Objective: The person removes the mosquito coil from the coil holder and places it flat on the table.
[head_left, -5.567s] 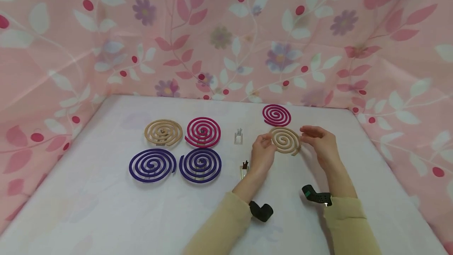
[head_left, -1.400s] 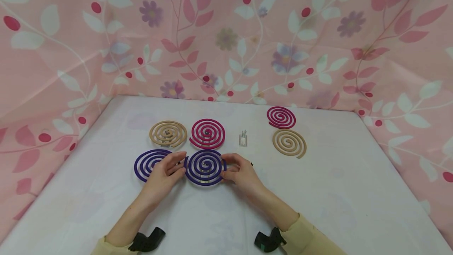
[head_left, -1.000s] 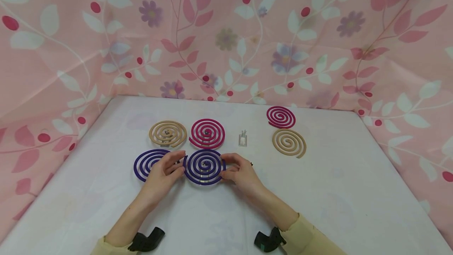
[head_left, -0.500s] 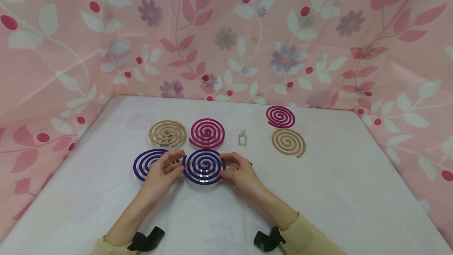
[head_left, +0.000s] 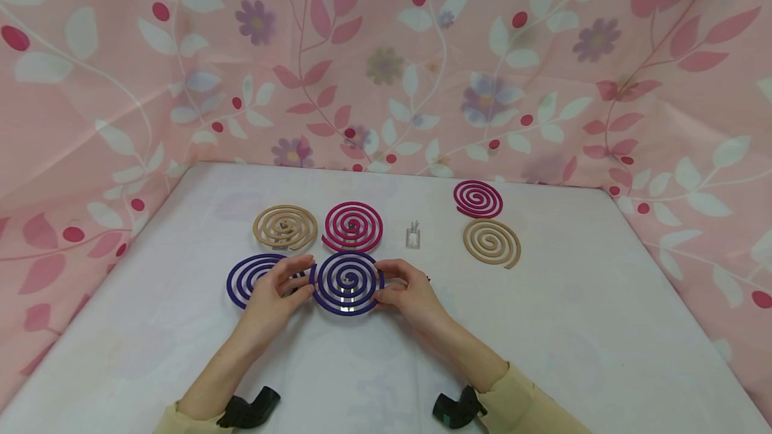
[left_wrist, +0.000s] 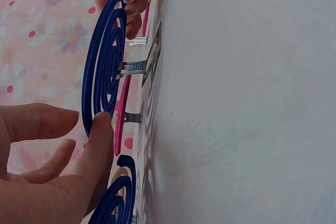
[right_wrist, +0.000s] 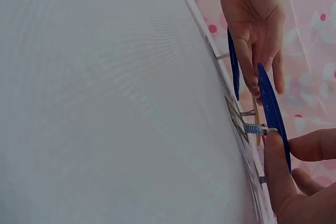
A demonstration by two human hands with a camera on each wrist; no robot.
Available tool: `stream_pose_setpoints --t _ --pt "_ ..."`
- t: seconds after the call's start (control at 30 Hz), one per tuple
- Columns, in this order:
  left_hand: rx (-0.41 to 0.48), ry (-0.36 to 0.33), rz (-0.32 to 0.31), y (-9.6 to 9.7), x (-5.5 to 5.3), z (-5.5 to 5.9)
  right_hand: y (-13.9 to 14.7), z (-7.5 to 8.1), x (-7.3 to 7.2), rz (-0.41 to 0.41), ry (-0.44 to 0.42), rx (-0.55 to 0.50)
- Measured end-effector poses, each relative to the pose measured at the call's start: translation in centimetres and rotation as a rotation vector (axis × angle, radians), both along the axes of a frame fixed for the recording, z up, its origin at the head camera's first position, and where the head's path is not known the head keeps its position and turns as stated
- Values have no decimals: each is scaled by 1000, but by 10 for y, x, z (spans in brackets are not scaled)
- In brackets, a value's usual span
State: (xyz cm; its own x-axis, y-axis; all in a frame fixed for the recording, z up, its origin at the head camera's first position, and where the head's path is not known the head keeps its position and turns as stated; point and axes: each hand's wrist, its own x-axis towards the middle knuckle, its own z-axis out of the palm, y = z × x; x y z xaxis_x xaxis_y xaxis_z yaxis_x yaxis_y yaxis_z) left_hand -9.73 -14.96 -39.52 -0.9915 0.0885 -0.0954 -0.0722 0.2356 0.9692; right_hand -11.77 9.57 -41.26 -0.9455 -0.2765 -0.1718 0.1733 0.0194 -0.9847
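Observation:
A dark blue-purple mosquito coil [head_left: 348, 280] lies level on a small metal stand [left_wrist: 135, 67], whose prongs meet the coil's middle. My left hand [head_left: 274, 293] has its thumb and fingers on either side of the coil's left edge. At the opposite edge, my right hand [head_left: 413, 293] pinches the rim between thumb and fingers, as the right wrist view shows around the blue coil [right_wrist: 272, 111]. A second purple coil [head_left: 244, 281] is partly hidden behind my left hand. Behind it stand a tan coil [head_left: 285, 227] and a magenta coil [head_left: 352, 227], each on a stand.
An uncovered metal stand [head_left: 413, 236] is right of the magenta coil. Farther right lie another magenta coil [head_left: 478, 199] and a tan coil [head_left: 491, 242]. A small reddish tip [head_left: 429, 278] shows behind my right hand. Floral cloth [head_left: 386, 65] walls the white table [head_left: 386, 367].
Both hands have gone from the tan coil at the right to the front purple coil. The tan coil now lies by itself. Over the last second the purple coil has shifted only slightly.

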Motion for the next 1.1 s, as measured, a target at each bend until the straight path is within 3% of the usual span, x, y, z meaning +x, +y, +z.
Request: stream_pose_setpoints --t 0.47,0.7,1.1 --pt "55 -1 13 -2 -1 -2 1 3 -1 -19 18 -33" --pt "160 -71 47 3 -3 -5 7 7 -2 -25 27 -30" --pt "341 -120 93 24 -7 -7 24 14 -7 -40 41 -9"
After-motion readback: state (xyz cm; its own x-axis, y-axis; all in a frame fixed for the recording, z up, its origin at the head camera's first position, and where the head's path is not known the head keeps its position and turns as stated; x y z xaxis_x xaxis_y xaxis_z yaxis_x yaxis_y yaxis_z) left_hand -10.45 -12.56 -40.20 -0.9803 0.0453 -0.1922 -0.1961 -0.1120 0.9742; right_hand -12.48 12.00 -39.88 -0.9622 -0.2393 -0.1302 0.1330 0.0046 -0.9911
